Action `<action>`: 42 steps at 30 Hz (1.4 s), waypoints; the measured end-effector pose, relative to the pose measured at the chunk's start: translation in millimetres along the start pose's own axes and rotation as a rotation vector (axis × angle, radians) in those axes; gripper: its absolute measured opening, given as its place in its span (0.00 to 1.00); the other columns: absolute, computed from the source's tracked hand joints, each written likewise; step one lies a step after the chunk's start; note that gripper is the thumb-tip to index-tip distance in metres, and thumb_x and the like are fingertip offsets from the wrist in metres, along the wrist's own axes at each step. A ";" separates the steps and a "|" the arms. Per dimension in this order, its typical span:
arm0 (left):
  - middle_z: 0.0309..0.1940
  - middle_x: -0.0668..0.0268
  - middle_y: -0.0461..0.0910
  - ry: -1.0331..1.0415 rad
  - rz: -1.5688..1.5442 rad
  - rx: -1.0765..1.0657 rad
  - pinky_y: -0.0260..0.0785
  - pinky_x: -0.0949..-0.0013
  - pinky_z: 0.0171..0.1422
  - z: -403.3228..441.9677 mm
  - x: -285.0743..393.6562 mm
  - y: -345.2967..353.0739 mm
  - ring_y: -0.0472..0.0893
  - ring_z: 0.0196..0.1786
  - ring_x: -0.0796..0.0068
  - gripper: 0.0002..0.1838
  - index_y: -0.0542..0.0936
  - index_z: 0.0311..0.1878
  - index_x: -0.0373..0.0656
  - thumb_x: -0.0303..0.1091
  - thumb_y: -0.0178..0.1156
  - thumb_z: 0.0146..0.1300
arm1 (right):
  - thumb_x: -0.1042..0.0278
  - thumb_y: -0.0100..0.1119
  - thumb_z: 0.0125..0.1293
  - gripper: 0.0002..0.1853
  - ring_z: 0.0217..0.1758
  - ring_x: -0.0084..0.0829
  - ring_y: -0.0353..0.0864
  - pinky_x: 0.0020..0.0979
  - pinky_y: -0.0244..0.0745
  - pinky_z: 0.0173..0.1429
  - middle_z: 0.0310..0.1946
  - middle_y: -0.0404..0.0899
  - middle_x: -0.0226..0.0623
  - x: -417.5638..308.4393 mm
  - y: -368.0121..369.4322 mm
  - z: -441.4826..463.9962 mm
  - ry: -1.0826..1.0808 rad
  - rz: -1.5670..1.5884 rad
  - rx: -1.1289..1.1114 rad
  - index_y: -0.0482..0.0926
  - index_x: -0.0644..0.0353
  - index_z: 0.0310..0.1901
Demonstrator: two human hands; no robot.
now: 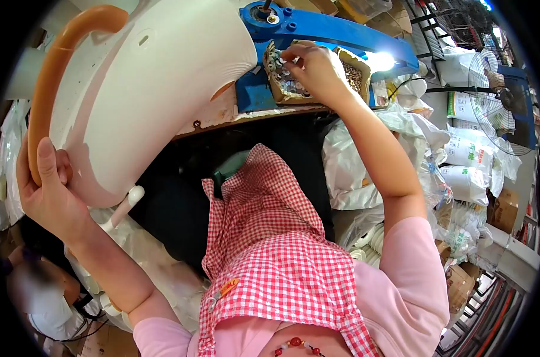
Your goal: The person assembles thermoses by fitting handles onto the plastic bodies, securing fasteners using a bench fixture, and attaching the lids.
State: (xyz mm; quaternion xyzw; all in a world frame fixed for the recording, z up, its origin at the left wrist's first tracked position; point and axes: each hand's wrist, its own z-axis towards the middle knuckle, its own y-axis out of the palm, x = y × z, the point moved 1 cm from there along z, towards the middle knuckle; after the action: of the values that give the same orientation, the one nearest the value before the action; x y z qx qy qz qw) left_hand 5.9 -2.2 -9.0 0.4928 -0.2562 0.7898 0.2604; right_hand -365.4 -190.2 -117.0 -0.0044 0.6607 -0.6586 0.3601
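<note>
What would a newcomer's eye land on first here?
Probably the big cream-white smooth shell filling the upper left, with the left hand gripping its curved orange handle. Next, the red-and-white checked cloth apron in the centre. Then the bright white light by the long blue metal machine arm, upper right, near the right hand.

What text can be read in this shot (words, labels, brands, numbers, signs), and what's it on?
Nothing I can quote reliably:
Stacked white bags: red and green print, too small and blurred.
Clear plastic bag below them: green print, unreadable.
Orange patch on the checked apron: marks like lettering, can't make them out.
White shell and blue machine: no lettering visible.
</note>
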 end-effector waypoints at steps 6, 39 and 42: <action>0.25 0.73 0.72 -0.002 -0.034 -0.014 0.54 0.80 0.29 -3.4 0.6 -7.6 0.64 0.25 0.86 0.20 0.80 0.58 0.31 0.33 0.68 0.69 | 0.73 0.65 0.61 0.08 0.41 0.44 0.84 0.37 0.79 0.45 0.38 0.84 0.41 11.8 8.2 6.3 -0.098 -0.098 0.075 0.85 0.63 0.42; 0.25 0.76 0.73 0.039 -0.002 0.012 0.50 0.83 0.25 17.1 18.8 25.4 0.63 0.22 0.90 0.18 0.81 0.57 0.32 0.32 0.67 0.70 | 0.80 0.65 0.51 0.07 0.34 0.35 0.85 0.32 0.81 0.36 0.35 0.86 0.31 -76.0 -75.8 56.7 -0.764 -0.061 0.624 0.77 0.58 0.30; 0.25 0.76 0.74 0.108 0.031 0.009 0.51 0.83 0.25 31.3 31.5 31.7 0.64 0.22 0.90 0.17 0.81 0.57 0.32 0.30 0.68 0.68 | 0.82 0.58 0.56 0.07 0.34 0.34 0.86 0.32 0.81 0.38 0.39 0.87 0.36 -76.5 -73.1 49.8 -0.599 0.199 0.509 0.77 0.61 0.37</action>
State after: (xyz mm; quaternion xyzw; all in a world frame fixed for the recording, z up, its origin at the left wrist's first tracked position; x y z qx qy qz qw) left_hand -6.9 -41.1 27.0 0.4464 -0.2458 0.8203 0.2595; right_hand -319.0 -206.3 -10.9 -0.0431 0.3397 -0.7325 0.5884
